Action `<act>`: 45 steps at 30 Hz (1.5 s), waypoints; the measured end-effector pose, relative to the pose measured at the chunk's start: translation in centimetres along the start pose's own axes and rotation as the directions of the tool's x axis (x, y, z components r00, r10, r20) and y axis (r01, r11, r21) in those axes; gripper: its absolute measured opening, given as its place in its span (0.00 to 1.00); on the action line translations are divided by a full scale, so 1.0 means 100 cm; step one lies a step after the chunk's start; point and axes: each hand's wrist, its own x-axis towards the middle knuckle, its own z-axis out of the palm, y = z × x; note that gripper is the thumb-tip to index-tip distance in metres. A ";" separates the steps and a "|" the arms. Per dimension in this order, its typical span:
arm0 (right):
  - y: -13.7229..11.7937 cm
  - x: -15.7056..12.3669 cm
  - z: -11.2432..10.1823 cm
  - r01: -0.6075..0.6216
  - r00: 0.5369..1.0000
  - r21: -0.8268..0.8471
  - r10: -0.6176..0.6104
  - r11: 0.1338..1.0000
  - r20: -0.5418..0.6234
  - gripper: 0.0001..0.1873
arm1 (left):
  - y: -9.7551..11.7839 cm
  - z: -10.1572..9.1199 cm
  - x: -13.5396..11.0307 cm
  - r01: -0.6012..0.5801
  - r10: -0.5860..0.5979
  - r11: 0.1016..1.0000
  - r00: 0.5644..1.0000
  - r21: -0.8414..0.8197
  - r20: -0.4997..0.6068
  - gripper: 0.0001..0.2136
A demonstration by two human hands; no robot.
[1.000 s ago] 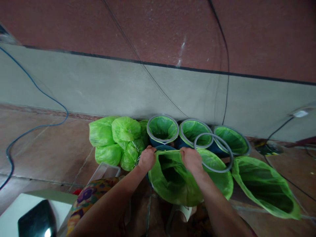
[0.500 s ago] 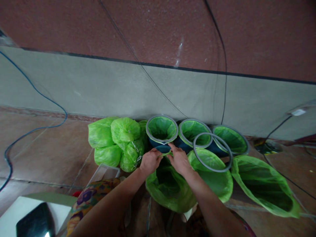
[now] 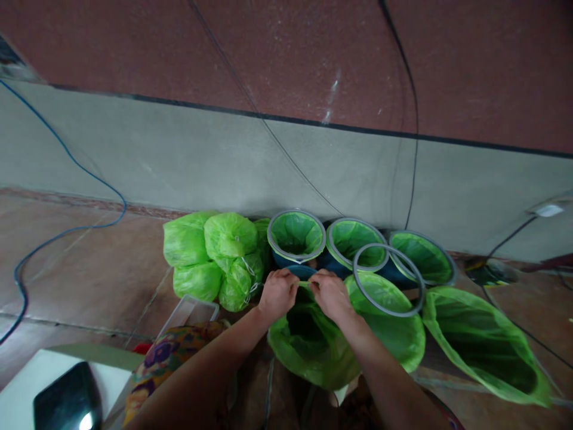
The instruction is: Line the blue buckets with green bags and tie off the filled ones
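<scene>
My left hand (image 3: 278, 292) and my right hand (image 3: 330, 294) pinch the far edge of a green plastic bag (image 3: 313, 364), a short stretch of edge pulled straight between them. The bag's mouth gapes toward me. Behind my fingers shows the blue rim of a bin (image 3: 301, 272), the rest of it hidden by the bag and hands. Just beyond stands a lined bin (image 3: 296, 235) with a grey ring around its top. To the right, a loose grey ring (image 3: 358, 279) leans over another bin lined in green (image 3: 389, 328).
Two more ringed bins (image 3: 356, 242) line the wall, and a wide-open green bag (image 3: 486, 343) sits far right. Tied green bags (image 3: 192, 239) are heaped at left beside a clear plastic box (image 3: 190, 310). A dark device (image 3: 67, 397) lies on a white surface. A blue cable (image 3: 67, 152) crosses the floor.
My right hand's fingers have drawn in and now pinch the bag's edge, where the index finger was stretched forward before. The whole view has shifted slightly.
</scene>
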 end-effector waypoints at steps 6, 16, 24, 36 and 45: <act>-0.011 -0.001 -0.003 0.133 0.990 0.017 -0.134 0.991 0.034 0.12 | 0.003 -0.001 0.000 0.034 -0.032 0.999 0.993 -0.017 0.117 0.11; -0.005 0.000 -0.011 -0.084 0.996 -0.076 0.084 0.994 -0.006 0.14 | -0.007 0.000 0.003 0.161 -0.164 0.987 0.971 0.029 0.176 0.11; 0.028 0.000 -0.033 -0.389 0.916 -0.223 0.401 0.894 0.009 0.16 | -0.018 -0.010 0.007 0.253 -0.268 0.962 0.943 0.102 0.196 0.11; -0.004 0.000 -0.005 0.101 0.995 -0.071 -0.100 0.992 0.019 0.14 | 0.001 -0.010 0.003 0.123 -0.128 0.992 0.971 0.037 0.204 0.10; -0.002 0.000 -0.009 -0.023 0.998 -0.112 0.029 0.993 0.048 0.16 | -0.004 -0.002 0.003 0.137 -0.163 0.983 0.958 0.124 0.238 0.13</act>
